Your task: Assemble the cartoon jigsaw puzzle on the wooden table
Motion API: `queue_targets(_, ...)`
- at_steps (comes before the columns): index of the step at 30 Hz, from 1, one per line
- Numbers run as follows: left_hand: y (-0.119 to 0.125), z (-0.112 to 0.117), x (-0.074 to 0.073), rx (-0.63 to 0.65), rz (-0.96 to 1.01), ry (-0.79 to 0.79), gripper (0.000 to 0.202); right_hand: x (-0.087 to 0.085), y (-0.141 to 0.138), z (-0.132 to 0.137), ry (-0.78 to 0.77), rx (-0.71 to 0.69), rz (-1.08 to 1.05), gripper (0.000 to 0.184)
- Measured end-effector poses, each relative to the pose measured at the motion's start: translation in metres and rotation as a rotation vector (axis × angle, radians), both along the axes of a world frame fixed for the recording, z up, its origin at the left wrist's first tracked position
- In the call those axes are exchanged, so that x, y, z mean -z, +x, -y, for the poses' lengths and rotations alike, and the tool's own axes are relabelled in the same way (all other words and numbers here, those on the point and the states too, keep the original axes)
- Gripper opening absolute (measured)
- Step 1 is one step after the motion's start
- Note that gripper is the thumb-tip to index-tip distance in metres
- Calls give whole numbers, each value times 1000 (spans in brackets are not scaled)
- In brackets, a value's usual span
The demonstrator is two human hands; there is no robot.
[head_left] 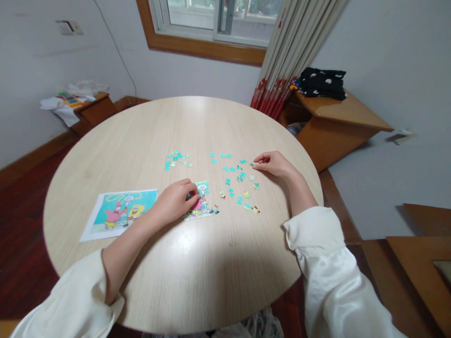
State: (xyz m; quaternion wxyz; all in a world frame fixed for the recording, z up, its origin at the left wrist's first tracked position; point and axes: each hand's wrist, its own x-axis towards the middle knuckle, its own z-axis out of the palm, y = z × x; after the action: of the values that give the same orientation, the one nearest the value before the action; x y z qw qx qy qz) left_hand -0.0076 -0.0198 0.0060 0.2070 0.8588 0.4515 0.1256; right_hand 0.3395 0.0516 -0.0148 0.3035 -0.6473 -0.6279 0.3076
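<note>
A partly joined cartoon jigsaw (203, 203) lies near the middle of the round wooden table (197, 263). My left hand (174, 201) rests on its left side, fingers curled and pinching at a piece I cannot make out. My right hand (273, 164) lies farther right, fingers bent, fingertips pinching a small loose piece (252, 164). Several loose teal pieces (232, 180) are scattered between the hands, and a small cluster of pieces (176, 159) sits farther back on the left. A printed reference picture (120, 212) lies flat to the left of my left hand.
A low wooden cabinet (338, 122) with dark folded cloth (322, 83) stands beyond the table on the right, by a curtain (292, 51). Another low stand with papers (75, 104) is at the far left. A window (211, 23) is in the back wall.
</note>
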Motion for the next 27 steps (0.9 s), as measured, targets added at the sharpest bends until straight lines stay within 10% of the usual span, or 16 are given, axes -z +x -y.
queue_targets(27, -3, -3, 2, -176, 58, 134, 24, -11, -12, 6, -25, -57, 135, 7)
